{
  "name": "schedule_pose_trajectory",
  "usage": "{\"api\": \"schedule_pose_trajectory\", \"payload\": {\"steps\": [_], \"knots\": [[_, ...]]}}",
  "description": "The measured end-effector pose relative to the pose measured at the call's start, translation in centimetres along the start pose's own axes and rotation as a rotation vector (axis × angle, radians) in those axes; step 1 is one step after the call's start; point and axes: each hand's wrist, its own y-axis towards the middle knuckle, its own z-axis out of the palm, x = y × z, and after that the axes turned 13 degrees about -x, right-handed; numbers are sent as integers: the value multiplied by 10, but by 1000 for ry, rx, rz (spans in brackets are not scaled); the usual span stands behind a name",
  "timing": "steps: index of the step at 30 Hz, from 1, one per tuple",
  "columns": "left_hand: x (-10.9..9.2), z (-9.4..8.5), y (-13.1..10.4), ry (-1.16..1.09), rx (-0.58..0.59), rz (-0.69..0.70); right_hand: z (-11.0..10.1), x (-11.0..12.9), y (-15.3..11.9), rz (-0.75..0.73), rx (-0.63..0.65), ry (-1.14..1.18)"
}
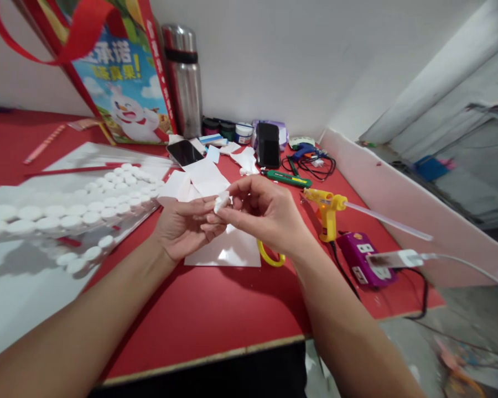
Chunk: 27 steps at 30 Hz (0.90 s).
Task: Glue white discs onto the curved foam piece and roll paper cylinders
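Note:
A small white crumpled piece, perhaps paper, is pinched between my two hands over the middle of the red table. My left hand holds it from the left with thumb and fingertips. From the other side, my right hand grips it between thumb and forefinger. Beneath the hands lies a white sheet, partly covered by them. Yellow scissors handles show beside the right wrist, and the blades are hidden. White paper scraps lie just beyond the fingers.
Rows of white discs stand on a white board at left. A yellow glue gun and purple power socket with cables sit at right. A green cutter, phone, steel flask and gift bag are farther back.

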Motion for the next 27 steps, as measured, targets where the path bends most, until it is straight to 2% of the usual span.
{"api": "schedule_pose_trajectory", "payload": {"steps": [4, 9, 13, 19, 27], "knots": [[-1, -2, 1, 47, 12, 23, -2, -1, 1, -35, -5, -9], [-1, 0, 1, 117, -38, 48, -6, 0, 4, -11, 18, -23], [0, 1, 0, 172, -76, 108, -6, 1, 4, -54, 16, -86], [0, 2, 1, 166, -93, 172, -7, 3, 3, -61, 16, -135], [-2, 4, -2, 212, -112, 150, -23, 7, 7, -416, 137, -275]]}}
